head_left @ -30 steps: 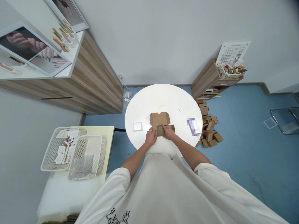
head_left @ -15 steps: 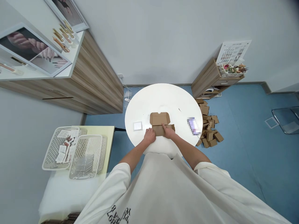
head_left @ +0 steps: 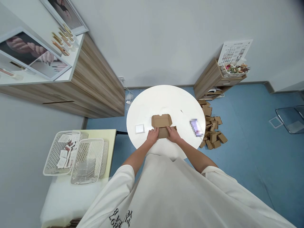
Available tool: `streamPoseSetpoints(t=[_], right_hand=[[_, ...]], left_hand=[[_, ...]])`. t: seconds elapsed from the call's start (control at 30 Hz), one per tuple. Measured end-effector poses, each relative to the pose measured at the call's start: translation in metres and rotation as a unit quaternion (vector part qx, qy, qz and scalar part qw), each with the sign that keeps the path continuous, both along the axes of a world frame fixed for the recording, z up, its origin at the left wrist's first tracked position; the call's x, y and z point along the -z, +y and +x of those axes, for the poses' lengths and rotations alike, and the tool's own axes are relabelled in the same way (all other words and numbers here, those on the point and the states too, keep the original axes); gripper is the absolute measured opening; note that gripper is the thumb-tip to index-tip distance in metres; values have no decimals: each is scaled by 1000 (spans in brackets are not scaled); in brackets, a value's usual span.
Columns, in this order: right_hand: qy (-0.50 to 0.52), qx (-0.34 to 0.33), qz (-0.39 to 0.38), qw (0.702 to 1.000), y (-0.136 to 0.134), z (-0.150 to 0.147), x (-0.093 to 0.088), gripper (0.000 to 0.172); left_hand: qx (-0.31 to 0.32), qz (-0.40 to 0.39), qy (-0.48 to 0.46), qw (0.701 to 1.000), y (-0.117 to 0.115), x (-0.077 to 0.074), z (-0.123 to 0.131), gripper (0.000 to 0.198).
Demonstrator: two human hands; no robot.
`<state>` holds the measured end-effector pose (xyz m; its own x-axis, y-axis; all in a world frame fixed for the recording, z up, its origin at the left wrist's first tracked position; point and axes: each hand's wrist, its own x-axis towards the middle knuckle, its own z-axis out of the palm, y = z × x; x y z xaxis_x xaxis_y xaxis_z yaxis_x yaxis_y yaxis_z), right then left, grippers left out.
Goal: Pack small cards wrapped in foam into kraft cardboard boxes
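Compared with the earlier frame, the left hand (head_left: 152, 135) is now placed slightly farther up the left end of the brown box (head_left: 163, 133), and the right hand (head_left: 174, 135) is shifted toward its right end. The box is laid at the near side of the white rounded surface (head_left: 163, 98), its notched lid (head_left: 161, 121) opened away from the body. The box is touched at both ends, one hand at each; whether the fingers are clamped on it cannot be told. On the same surface, a small white packet (head_left: 140, 129) is seen near the left hand and a pixelated purple item (head_left: 196, 127) to the right. Past the right edge, a cardboard heap (head_left: 213, 136) is spread on the blue floor (head_left: 244, 133). To the left, a papers basket (head_left: 50, 158) and a second basket (head_left: 95, 139) are carried by a pale yellow surface (head_left: 112, 137)
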<state>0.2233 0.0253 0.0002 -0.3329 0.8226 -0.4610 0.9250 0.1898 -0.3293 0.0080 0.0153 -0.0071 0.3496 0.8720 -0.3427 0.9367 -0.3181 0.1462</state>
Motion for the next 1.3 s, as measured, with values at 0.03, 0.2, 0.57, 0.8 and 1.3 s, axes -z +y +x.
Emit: streamPoseSetpoints(t=[0.03, 0.2, 0.57, 0.8, 1.3], right_hand=[[1, 27, 42, 999, -6, 7, 1, 93], [-45, 210, 38, 976, -29, 37, 10, 91], [66, 303, -63, 949, -13, 9, 13, 51], [71, 223, -7, 972, -21, -7, 0, 39], [-114, -28, -9, 993, -15, -20, -13, 45]], left_hand=[[0, 0, 1, 1000, 0, 1, 0, 80], [-12, -8, -8, 1000, -1, 3, 1, 81], [-29, -44, -29, 998, 0, 1, 2, 82], [-22, -30, -28, 999, -1, 3, 1, 82], [-16, -31, -29, 999, -2, 1, -1, 68]])
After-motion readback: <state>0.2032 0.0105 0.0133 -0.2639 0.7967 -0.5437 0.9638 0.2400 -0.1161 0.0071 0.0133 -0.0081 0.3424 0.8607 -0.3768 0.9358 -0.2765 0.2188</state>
